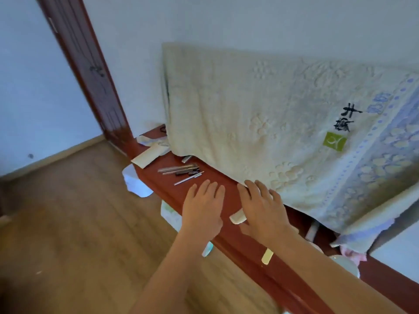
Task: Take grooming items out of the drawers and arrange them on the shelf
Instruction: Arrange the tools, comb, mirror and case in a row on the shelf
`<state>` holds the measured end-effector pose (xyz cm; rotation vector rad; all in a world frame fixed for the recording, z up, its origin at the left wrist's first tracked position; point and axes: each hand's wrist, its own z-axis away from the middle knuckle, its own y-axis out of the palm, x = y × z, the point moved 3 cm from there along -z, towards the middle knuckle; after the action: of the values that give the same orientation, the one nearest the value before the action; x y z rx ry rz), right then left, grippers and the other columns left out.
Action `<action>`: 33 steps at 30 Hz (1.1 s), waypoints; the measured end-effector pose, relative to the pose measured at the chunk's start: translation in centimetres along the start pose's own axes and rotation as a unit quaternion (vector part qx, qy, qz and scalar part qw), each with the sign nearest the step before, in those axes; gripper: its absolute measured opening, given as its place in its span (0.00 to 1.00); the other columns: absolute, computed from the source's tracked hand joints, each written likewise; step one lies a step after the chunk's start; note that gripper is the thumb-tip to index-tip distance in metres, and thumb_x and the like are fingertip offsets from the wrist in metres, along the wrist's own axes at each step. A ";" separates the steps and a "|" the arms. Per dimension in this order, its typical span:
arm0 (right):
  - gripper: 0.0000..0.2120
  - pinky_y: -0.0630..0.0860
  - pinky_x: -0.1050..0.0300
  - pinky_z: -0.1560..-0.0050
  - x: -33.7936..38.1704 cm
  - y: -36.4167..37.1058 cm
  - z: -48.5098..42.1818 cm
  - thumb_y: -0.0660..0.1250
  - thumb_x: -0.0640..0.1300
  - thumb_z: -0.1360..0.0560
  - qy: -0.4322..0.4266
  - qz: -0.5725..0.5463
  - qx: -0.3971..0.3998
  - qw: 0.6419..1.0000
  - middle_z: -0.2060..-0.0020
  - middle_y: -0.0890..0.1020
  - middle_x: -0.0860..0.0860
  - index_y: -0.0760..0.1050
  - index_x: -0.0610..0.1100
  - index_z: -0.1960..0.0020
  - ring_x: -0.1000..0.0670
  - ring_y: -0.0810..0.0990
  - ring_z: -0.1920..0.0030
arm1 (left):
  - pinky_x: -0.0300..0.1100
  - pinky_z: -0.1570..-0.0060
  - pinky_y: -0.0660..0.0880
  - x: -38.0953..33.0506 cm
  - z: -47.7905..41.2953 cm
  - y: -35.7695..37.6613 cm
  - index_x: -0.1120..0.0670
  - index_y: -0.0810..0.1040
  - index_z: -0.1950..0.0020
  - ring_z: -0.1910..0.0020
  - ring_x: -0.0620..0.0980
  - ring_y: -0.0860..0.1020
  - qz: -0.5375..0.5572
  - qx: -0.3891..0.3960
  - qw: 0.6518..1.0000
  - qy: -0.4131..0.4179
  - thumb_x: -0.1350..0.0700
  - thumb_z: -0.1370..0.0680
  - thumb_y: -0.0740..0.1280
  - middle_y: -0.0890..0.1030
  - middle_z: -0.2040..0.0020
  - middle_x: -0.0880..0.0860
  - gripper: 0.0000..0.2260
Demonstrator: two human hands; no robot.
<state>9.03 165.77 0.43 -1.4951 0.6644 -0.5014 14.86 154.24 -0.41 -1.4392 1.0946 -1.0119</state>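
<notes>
A long red-brown shelf (167,184) runs from the door to the lower right. Several slim metal grooming tools (181,171) lie in a row on it, with one thin tool (188,178) nearest me. My left hand (203,207) rests flat and open on the shelf, holding nothing. My right hand (260,207) lies over a cream comb (237,216), fingers spread on top of it; only the comb's near end shows. The comb lies flat on the shelf beside the towel's hem.
A big cream towel (272,123) hangs over something on the shelf behind my hands. A pale flat case (149,155) and papers lie at the shelf's far end by the red door frame (90,71). White bags (136,182) sit on the wood floor below.
</notes>
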 end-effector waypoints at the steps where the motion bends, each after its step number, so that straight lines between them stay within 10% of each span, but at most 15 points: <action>1: 0.42 0.60 0.45 0.30 1.5 -0.2 -0.6 0.69 0.55 0.29 -0.026 -0.006 -0.002 1.000 0.26 0.57 0.46 0.50 0.44 0.25 0.43 0.55 0.25 | 0.51 0.26 0.50 1.5 1.0 -0.1 0.51 0.53 0.24 0.24 0.52 0.53 -0.003 0.002 1.000 -0.027 0.49 0.24 0.65 0.57 0.23 0.51 0.32; 6: 0.43 0.59 0.45 0.29 8.8 -0.3 -3.1 0.67 0.59 0.28 -0.123 -0.012 0.010 0.992 0.25 0.54 0.46 0.47 0.47 0.25 0.42 0.53 0.25 | 0.51 0.26 0.51 7.7 6.2 -0.7 0.50 0.55 0.25 0.24 0.52 0.54 -0.002 0.002 0.988 -0.157 0.51 0.22 0.63 0.58 0.24 0.50 0.28; 11: 0.44 0.74 0.45 0.43 15.3 -1.3 -4.4 0.78 0.58 0.42 -0.175 -0.020 -0.012 0.984 0.35 0.73 0.44 0.67 0.44 0.31 0.42 0.73 0.35 | 0.50 0.27 0.51 12.7 11.1 -1.4 0.50 0.58 0.25 0.24 0.50 0.55 0.008 -0.014 0.966 -0.258 0.51 0.22 0.59 0.60 0.25 0.49 0.25; 15: 0.41 0.61 0.47 0.31 19.8 -1.3 -5.4 0.67 0.57 0.28 -0.263 -0.031 -0.011 0.964 0.26 0.56 0.46 0.49 0.45 0.25 0.43 0.55 0.26 | 0.50 0.27 0.51 16.3 13.4 -1.2 0.51 0.58 0.26 0.24 0.51 0.54 0.006 -0.014 0.950 -0.312 0.52 0.23 0.60 0.60 0.25 0.49 0.26; 33: 0.40 0.59 0.47 0.29 40.0 -1.2 -18.6 0.64 0.59 0.25 -0.330 -0.024 0.004 0.944 0.24 0.53 0.45 0.46 0.46 0.24 0.42 0.54 0.25 | 0.53 0.27 0.50 38.2 15.4 0.7 0.50 0.57 0.26 0.24 0.51 0.53 -0.004 -0.013 0.927 -0.375 0.49 0.23 0.64 0.60 0.25 0.49 0.28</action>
<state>25.77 125.00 -1.28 -1.5508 0.0975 -0.0181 38.58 120.56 -1.59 -1.6470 0.5345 -0.3695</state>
